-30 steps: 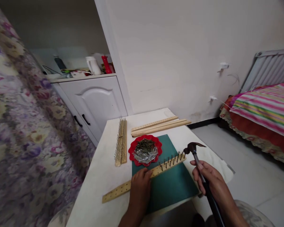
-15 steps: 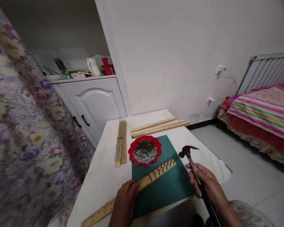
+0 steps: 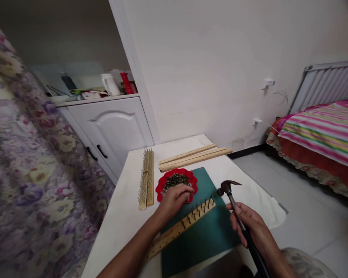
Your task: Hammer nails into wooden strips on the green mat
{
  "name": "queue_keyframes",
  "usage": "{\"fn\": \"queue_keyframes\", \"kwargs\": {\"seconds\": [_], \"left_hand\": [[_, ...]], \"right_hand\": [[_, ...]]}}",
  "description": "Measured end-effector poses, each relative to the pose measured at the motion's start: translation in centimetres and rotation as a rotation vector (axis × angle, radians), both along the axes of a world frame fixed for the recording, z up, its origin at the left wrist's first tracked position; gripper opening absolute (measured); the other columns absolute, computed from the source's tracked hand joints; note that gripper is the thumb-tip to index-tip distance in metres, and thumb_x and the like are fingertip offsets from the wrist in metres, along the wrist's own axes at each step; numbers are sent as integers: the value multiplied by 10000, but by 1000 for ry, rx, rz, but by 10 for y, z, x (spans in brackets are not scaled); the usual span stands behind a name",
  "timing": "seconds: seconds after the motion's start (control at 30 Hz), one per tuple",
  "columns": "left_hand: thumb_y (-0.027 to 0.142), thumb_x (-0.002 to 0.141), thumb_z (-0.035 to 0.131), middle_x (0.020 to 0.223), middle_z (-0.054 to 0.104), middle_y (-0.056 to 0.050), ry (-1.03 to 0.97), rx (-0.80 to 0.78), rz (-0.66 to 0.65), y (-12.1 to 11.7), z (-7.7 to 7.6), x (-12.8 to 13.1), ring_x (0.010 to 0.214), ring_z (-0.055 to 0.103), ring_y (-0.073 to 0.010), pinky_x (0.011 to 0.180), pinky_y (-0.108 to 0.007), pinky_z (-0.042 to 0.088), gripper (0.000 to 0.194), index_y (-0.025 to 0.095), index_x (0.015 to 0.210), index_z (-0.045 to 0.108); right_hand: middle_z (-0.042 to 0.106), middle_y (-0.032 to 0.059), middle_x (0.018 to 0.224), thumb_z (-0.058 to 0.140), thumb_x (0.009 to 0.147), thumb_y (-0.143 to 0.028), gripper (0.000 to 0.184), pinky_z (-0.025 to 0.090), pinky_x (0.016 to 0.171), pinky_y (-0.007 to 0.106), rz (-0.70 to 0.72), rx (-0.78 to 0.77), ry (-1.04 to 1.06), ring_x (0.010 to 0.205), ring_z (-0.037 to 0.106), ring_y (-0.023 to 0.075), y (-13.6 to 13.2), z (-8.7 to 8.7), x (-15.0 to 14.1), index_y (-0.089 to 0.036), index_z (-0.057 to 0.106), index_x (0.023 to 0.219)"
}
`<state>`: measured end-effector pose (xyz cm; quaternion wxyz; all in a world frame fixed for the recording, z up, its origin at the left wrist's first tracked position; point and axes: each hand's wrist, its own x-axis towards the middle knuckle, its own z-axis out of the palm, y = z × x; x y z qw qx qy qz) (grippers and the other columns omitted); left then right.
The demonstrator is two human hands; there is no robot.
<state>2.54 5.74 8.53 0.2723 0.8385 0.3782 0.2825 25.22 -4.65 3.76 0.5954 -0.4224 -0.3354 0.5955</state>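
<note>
Worktop [image 3: 121, 220], by front-right corner: hammer [image 3: 233, 200] is gripped by right hand [image 3: 251, 223]. Grasp of left hand [image 3: 176, 195] over bowl [image 3: 193, 181] is hidden.

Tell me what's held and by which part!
The right hand holds the black-handled metal hammer by its handle. Can't tell whether the left hand, over the scalloped red bowl, holds anything.

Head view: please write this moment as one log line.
left hand: over red dish of nails | right hand: holding hammer | wooden strip: partly nailed, partly on green mat
</note>
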Motion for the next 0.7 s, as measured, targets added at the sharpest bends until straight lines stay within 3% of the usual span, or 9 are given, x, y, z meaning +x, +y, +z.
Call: {"fn": "queue_keyframes", "kwargs": {"seconds": [0.17,0.37,0.57,0.7], "left_hand": [[192,794,549,939,681,-58,59,0,-255,48,-18,45,929,605,-204,863,-310,445,176,191,839,718],[284,732,669,1001,694,-56,17,-115,-454,74,-35,57,970,616,-194,896,-311,444,128,245,831,740],[424,689,703,880,727,-43,52,-272,-497,77,-31,63,910,645,-200,909,-311,436,182,262,761,745],[391,696,708,899,729,1,92,-230,-485,76,-35,64,942,642,-193,1067,-404,255,115,303,767,732]], "right_hand": [[618,-41,508,588,809,-465,320,227,266,136,34,5,29,237,414,37,2,-2,2,-164,570,917],[617,-41,514,585,811,-474,333,231,264,142,39,-14,39,231,404,37,1,0,4,-170,561,945],[615,-42,504,595,784,-510,364,203,267,151,42,-32,9,221,399,41,2,4,3,-175,554,922],[620,-42,506,600,794,-488,341,209,267,131,45,-26,37,224,411,28,3,3,2,-173,552,915]]}}
